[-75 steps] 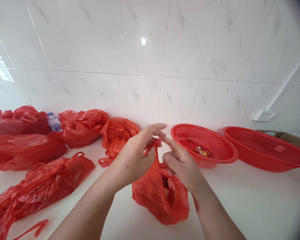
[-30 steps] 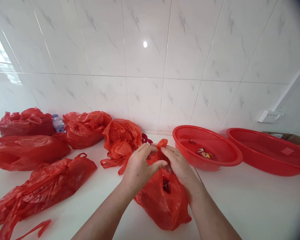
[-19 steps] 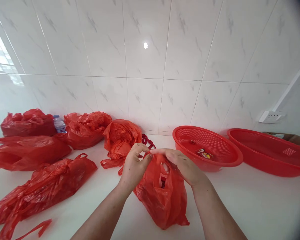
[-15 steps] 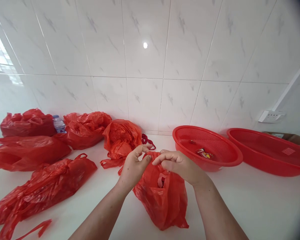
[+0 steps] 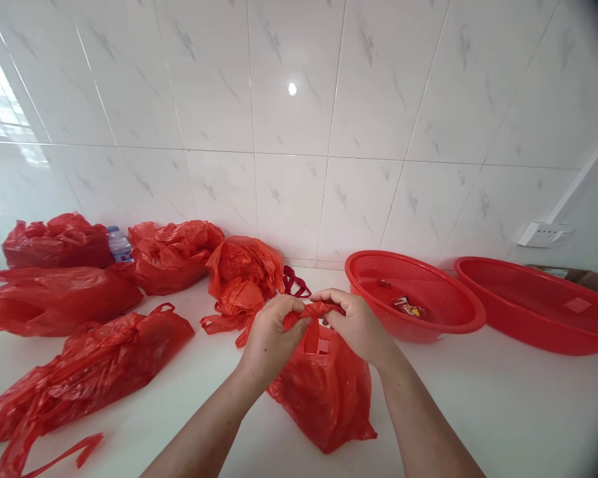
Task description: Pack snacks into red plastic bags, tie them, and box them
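A red plastic bag (image 5: 329,392) stands on the white counter in front of me, with something pale partly showing through its upper opening. My left hand (image 5: 274,332) pinches the bag's gathered top between thumb and fingers. On the other side of that twisted plastic, my right hand (image 5: 351,322) is closed on the bag as well. The stretch of red plastic between the two hands looks twisted into a band. Just behind the hands lies a dark red strap (image 5: 295,282). What else the bag holds is hidden by its sides.
Several filled red bags, such as a long one (image 5: 114,358) and a crumpled one (image 5: 246,269), lie to the left. A plastic bottle (image 5: 119,244) stands among them. On the right are a red colander (image 5: 413,272) with small packets (image 5: 407,307) and a red basin (image 5: 533,292).
Both hands have closed onto the bag's top, and the plastic between them is now twisted into a band. The right-hand fingers, loosely curled before, now grip it.
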`<state>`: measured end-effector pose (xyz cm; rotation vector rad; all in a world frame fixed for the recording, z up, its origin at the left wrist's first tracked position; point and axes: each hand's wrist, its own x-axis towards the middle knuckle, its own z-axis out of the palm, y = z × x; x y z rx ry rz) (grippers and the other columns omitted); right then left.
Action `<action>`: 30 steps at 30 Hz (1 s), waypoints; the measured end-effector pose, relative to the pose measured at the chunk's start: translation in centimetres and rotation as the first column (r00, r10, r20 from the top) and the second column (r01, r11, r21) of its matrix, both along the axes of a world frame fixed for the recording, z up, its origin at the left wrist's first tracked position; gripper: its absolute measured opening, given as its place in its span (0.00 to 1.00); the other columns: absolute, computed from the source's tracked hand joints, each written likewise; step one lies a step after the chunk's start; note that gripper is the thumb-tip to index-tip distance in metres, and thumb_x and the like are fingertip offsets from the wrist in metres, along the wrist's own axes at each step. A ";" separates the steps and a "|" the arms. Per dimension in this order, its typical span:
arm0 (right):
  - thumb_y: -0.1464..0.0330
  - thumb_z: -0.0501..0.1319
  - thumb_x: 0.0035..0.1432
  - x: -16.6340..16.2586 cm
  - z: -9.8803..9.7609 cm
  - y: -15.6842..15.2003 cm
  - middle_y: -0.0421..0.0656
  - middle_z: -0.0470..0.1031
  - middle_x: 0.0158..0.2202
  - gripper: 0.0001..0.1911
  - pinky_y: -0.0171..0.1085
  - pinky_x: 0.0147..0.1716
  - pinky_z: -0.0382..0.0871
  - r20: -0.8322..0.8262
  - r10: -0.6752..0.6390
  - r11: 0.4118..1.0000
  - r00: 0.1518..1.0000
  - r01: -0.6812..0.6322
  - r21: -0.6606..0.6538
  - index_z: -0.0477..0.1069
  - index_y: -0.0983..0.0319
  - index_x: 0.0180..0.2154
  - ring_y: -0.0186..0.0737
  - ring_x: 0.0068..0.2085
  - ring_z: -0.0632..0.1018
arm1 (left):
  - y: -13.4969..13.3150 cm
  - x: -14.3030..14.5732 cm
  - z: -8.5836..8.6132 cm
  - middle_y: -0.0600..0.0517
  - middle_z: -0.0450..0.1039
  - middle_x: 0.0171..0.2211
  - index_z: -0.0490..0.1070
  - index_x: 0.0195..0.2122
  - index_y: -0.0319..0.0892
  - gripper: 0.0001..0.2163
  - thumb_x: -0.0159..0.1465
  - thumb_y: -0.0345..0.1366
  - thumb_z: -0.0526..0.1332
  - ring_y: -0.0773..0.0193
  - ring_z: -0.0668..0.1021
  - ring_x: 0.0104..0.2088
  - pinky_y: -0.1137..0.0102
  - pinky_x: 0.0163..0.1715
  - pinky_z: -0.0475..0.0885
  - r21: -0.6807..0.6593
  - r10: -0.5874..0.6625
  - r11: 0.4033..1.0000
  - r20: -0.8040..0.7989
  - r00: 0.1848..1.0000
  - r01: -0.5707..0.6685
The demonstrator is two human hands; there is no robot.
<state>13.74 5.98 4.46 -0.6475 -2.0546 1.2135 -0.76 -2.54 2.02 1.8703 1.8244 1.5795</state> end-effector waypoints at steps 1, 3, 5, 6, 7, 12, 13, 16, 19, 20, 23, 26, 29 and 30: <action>0.70 0.54 0.53 0.1 0.2 0.0 0.41 0.74 0.38 0.16 0.36 0.37 0.66 -0.043 0.049 0.998 0.998 -0.051 -0.035 0.72 0.57 0.44 0.37 0.38 0.73 | 0.0 -0.2 -0.1 0.52 0.71 0.35 0.67 0.30 0.43 0.03 0.61 0.32 0.56 0.63 0.73 0.39 0.66 0.39 0.69 0.040 0.011 0.999 -0.058 0.998 -0.009; 0.67 0.55 0.55 0.2 0.1 0.3 0.42 0.74 0.40 0.16 0.38 0.41 0.66 -0.114 0.112 0.987 0.987 -0.124 -0.105 0.72 0.59 0.45 0.38 0.40 0.73 | -0.3 -0.5 -0.3 0.49 0.70 0.40 0.67 0.30 0.43 0.03 0.60 0.30 0.57 0.59 0.72 0.44 0.62 0.43 0.69 0.110 0.038 0.994 -0.182 0.983 -0.018; 0.64 0.55 0.55 0.0 -0.7 1.3 0.43 0.75 0.36 0.17 0.37 0.37 0.67 -0.140 0.063 0.979 0.988 -0.089 -0.181 0.72 0.61 0.44 0.37 0.36 0.74 | -0.9 -0.7 -0.3 0.47 0.69 0.44 0.67 0.29 0.43 0.04 0.60 0.28 0.56 0.56 0.69 0.50 0.59 0.46 0.67 0.132 0.040 0.991 -0.294 0.955 -0.001; 0.64 0.56 0.54 -0.2 -1.4 2.0 0.42 0.75 0.33 0.16 0.37 0.34 0.67 -0.129 0.000 0.978 0.992 -0.027 -0.205 0.72 0.62 0.43 0.36 0.32 0.74 | -1.5 -0.8 -0.2 0.47 0.68 0.45 0.67 0.29 0.43 0.05 0.60 0.27 0.56 0.55 0.67 0.52 0.58 0.47 0.67 0.114 0.021 0.993 -0.340 0.940 0.019; 0.64 0.56 0.53 -0.5 -2.3 2.7 0.41 0.75 0.30 0.16 0.37 0.32 0.67 -0.104 -0.072 0.977 0.992 0.049 -0.210 0.73 0.62 0.42 0.36 0.29 0.73 | -2.1 -0.8 -0.2 0.47 0.68 0.46 0.66 0.28 0.43 0.06 0.60 0.26 0.55 0.55 0.65 0.54 0.57 0.48 0.66 0.077 -0.012 0.996 -0.374 0.927 0.044; 0.70 0.55 0.48 -1.8 -7.1 6.5 0.43 0.75 0.32 0.13 0.39 0.38 0.67 -0.003 -0.319 0.944 0.948 0.318 -0.086 0.75 0.61 0.34 0.40 0.36 0.74 | -5.8 -0.7 0.0 0.50 0.70 0.42 0.63 0.24 0.43 0.09 0.57 0.23 0.57 0.58 0.69 0.51 0.66 0.44 0.70 -0.218 -0.283 0.950 -0.297 0.912 0.223; 0.72 0.54 0.47 -2.0 -7.9 6.9 0.44 0.75 0.34 0.12 0.39 0.40 0.66 0.006 -0.329 0.940 0.944 0.329 -0.090 0.75 0.61 0.33 0.40 0.38 0.74 | -6.5 -0.7 0.0 0.51 0.70 0.41 0.63 0.24 0.43 0.09 0.57 0.23 0.58 0.60 0.71 0.48 0.68 0.41 0.70 -0.272 -0.320 0.929 -0.253 0.913 0.250; 0.72 0.55 0.48 -2.0 -9.8 7.4 0.43 0.75 0.32 0.11 0.39 0.37 0.68 0.054 -0.256 0.953 0.965 0.261 -0.157 0.74 0.62 0.33 0.39 0.34 0.74 | -7.9 -0.9 -0.1 0.52 0.70 0.41 0.63 0.25 0.43 0.08 0.56 0.24 0.59 0.63 0.73 0.43 0.71 0.38 0.71 -0.395 -0.360 0.877 -0.161 0.919 0.274; 0.67 0.58 0.51 -1.2 -11.1 7.7 0.41 0.74 0.30 0.15 0.37 0.32 0.69 -0.008 -0.117 0.935 0.993 0.107 -0.337 0.72 0.62 0.43 0.36 0.30 0.75 | -8.1 -1.5 -0.3 0.52 0.70 0.44 0.66 0.28 0.44 0.06 0.56 0.29 0.63 0.62 0.74 0.43 0.70 0.41 0.70 -0.424 -0.353 0.858 -0.076 0.933 0.290; 0.65 0.59 0.52 -0.8 -11.5 7.8 0.42 0.74 0.31 0.18 0.36 0.32 0.69 -0.065 -0.103 0.907 0.993 0.067 -0.416 0.70 0.61 0.46 0.36 0.31 0.75 | -7.9 -1.7 -0.5 0.51 0.70 0.45 0.67 0.31 0.45 0.05 0.56 0.31 0.64 0.62 0.73 0.44 0.69 0.43 0.70 -0.399 -0.345 0.867 -0.043 0.938 0.300; 0.62 0.60 0.54 0.2 -12.6 8.5 0.43 0.74 0.34 0.18 0.34 0.33 0.70 -0.240 -0.165 0.807 0.957 -0.009 -0.590 0.67 0.60 0.47 0.35 0.34 0.75 | -6.8 -2.1 -1.1 0.50 0.69 0.47 0.67 0.42 0.48 0.10 0.59 0.37 0.61 0.59 0.72 0.47 0.65 0.45 0.70 -0.296 -0.257 0.922 0.020 0.966 0.251; 0.62 0.62 0.53 0.5 -13.4 9.1 0.42 0.73 0.34 0.15 0.32 0.34 0.70 -0.313 -0.203 0.773 0.928 -0.044 -0.633 0.68 0.59 0.43 0.34 0.35 0.75 | -5.3 -1.6 -1.8 0.48 0.65 0.53 0.65 0.48 0.50 0.14 0.60 0.38 0.59 0.56 0.70 0.50 0.61 0.47 0.69 -0.277 -0.117 0.954 0.019 0.993 0.117; 0.63 0.63 0.51 0.3 -14.0 9.4 0.42 0.74 0.34 0.15 0.32 0.32 0.71 -0.274 -0.204 0.797 0.940 -0.003 -0.604 0.69 0.59 0.42 0.34 0.34 0.75 | -3.7 -0.2 -2.6 0.48 0.55 0.60 0.61 0.55 0.52 0.25 0.55 0.36 0.63 0.52 0.63 0.58 0.59 0.52 0.66 -0.321 -0.073 0.944 0.004 0.997 0.071; 0.62 0.63 0.51 0.2 -14.2 9.4 0.42 0.74 0.34 0.16 0.32 0.32 0.71 -0.248 -0.201 0.808 0.947 0.017 -0.589 0.69 0.59 0.42 0.35 0.34 0.75 | -3.2 0.3 -2.9 0.48 0.50 0.63 0.59 0.58 0.53 0.30 0.53 0.35 0.64 0.51 0.60 0.60 0.60 0.52 0.65 -0.359 -0.076 0.931 0.004 0.997 0.073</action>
